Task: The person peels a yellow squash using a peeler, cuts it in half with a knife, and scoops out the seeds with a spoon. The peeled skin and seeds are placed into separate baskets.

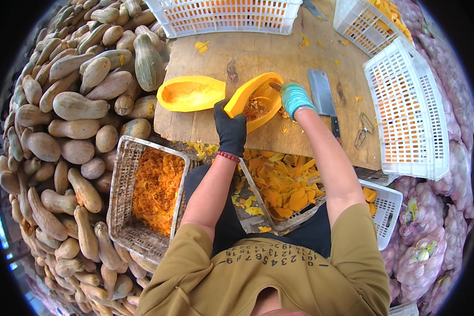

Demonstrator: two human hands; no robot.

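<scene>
My left hand (230,128), in a black glove, grips the near left end of a peeled squash half (256,87) tilted over the wooden board. Seeds and stringy pulp sit in its hollow. At its right rim, my right hand (296,97), in a turquoise glove, holds a spoon-like metal tool (275,86) whose tip reaches into the hollow. A second peeled half (191,93), scooped hollow, lies cut side up on the left. To the right of my right hand lie a cleaver (322,93) with a dark handle and a metal-framed peeler (364,130).
A dirty crate of orange pulp (158,189) stands at lower left, a crate of peelings (288,185) below the board (205,130). White plastic crates (410,110) line the far and right sides. Whole squashes (81,106) are piled left; net bags of bulbs (422,245) are at right.
</scene>
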